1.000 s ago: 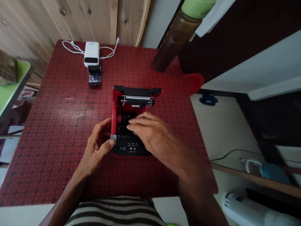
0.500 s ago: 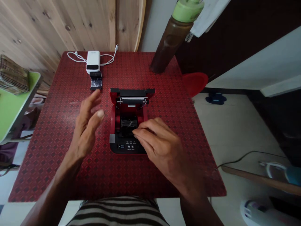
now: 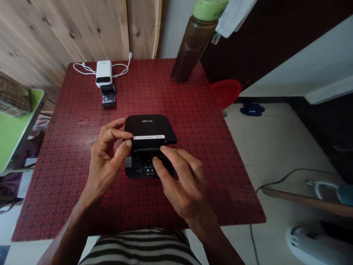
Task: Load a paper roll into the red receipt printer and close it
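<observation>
A small black-and-red label printer (image 3: 150, 127) sits in the middle of the table, its black lid tilted down but with a gap at the front. My left hand (image 3: 109, 152) pinches the lid's left front corner between thumb and fingers. At the front gap, my right hand (image 3: 180, 176) has its index fingertip against the lid's edge and its thumb by the control panel (image 3: 147, 170). Its fingers are curled in; what lies between them is dark and hard to make out. The black roll inside the printer is now hidden by the lid.
A white device (image 3: 104, 73) with a white cable and a dark strip (image 3: 108, 97) stands at the back left. A brown bottle (image 3: 190, 48) with a green cap is at the back right. A red stool (image 3: 226, 94) shows beyond the table's (image 3: 215, 147) right edge.
The printer's lid has swung from upright down over the roll. My left hand has moved right and closed on the lid's corner; the right has shifted slightly left, its fingers still at the front opening.
</observation>
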`<state>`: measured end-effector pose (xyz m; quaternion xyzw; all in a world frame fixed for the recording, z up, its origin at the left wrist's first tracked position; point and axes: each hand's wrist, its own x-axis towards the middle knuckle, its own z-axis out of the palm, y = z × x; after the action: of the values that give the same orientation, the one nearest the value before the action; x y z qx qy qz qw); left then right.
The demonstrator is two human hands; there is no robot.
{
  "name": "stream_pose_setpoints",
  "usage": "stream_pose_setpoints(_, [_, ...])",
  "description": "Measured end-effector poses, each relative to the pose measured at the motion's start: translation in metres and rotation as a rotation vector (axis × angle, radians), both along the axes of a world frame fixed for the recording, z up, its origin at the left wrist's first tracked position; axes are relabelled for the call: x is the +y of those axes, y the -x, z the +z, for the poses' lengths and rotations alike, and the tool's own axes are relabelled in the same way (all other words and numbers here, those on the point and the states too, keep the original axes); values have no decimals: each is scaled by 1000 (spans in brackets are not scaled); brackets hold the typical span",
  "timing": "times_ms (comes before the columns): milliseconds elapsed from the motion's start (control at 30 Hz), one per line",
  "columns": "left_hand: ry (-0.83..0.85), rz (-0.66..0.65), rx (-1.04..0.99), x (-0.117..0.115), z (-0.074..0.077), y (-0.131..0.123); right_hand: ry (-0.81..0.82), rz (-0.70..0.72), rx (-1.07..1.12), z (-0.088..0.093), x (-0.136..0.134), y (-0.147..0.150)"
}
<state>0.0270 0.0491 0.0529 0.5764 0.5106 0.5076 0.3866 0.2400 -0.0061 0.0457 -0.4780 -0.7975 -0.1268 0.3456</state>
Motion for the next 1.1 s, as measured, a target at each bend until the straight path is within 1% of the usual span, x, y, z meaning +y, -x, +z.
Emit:
stream_pose_setpoints(67, [64,0,-57,-11,-10,-1,12,-25,14,-1,0,0])
stream_pose_setpoints(133, [103,5,-77,-20,-19,-4,62,0,46,-2,3,0])
stream_pose_setpoints(200, [114,20,-136,-25,-25,-8,108,42,75,-2,5,0])
stream_pose_setpoints(267, [142,48,-225,-26,-29,-12,130,61,85,-3,7,0])
stream_pose_setpoints(333, [205,48,-283,-25,-29,-14,144,62,91,-2,7,0])
stream_pose_setpoints(433, [308,-7,-330,-22,-27,-13,166,61,122,-1,7,0])
stream_pose_setpoints(500, [338,-27,-366,-22,-25,-13,176,54,148,-2,6,1])
stream_pose_setpoints(700, [361,-15,-414,-20,-25,-13,199,46,185,-4,6,3])
stream_pose_setpoints(833, [340,-11,-364,-21,-29,-12,198,39,208,-6,5,4])
stream_pose_setpoints(967, [337,-26,-317,-29,-33,-7,206,54,217,-8,3,3])
stream_pose_setpoints(1100, [373,-55,-341,-39,-34,0,199,29,273,-14,-2,5])
